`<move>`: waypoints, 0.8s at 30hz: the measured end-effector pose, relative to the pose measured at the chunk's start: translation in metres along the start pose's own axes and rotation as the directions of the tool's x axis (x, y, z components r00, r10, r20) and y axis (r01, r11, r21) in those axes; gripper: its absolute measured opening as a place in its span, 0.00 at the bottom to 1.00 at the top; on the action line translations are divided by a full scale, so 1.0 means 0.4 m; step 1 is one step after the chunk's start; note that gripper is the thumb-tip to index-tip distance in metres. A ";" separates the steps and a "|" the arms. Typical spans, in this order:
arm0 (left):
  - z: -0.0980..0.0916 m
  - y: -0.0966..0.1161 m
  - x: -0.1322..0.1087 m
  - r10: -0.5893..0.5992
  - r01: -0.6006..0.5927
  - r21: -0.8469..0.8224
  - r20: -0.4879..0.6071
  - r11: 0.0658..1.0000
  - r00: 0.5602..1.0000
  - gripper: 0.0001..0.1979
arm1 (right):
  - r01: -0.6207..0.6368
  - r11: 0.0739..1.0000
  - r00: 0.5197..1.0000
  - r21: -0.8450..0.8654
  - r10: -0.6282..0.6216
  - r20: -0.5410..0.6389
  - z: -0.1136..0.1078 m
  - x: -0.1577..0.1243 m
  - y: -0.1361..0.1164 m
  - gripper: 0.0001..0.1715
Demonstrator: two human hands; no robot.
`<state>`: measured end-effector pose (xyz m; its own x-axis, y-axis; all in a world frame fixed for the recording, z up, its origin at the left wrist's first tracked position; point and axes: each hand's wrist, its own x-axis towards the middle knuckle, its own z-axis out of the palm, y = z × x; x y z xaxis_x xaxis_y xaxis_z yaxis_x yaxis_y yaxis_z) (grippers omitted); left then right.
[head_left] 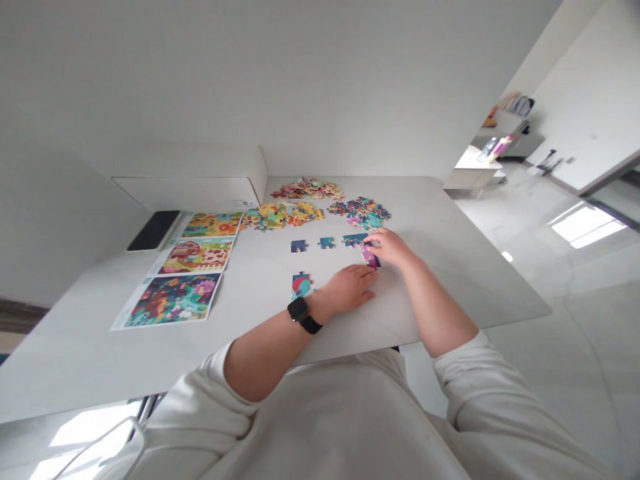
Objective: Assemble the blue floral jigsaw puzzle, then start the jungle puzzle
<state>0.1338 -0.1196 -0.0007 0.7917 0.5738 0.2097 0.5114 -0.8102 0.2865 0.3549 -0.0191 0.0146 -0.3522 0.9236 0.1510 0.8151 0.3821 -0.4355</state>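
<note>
Purple puzzle piece [370, 255] near middle of table [450, 280], under rt hand [393, 245] w/ fingers together on top, can't tell if pinched, + lft hand [347, 288] flat just below, fingers together, nothing held, loose pieces [363, 213] toward far edge.

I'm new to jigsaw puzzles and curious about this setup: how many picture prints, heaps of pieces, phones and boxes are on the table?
Picture prints: 3
Jigsaw-piece heaps: 3
Black smartphone: 1
White box: 1
Total: 8
</note>
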 end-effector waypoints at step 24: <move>-0.004 0.007 0.000 -0.015 0.015 0.009 0.005 1.000 1.000 0.25 | -0.038 0.991 0.997 -0.126 0.045 0.059 0.005 0.006 -0.006 0.15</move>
<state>0.1347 -0.1217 0.0018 0.7853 0.5857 0.2008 0.5263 -0.8023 0.2816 0.3511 -0.0177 0.0141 -0.3414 0.9366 0.0789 0.8793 0.3479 -0.3252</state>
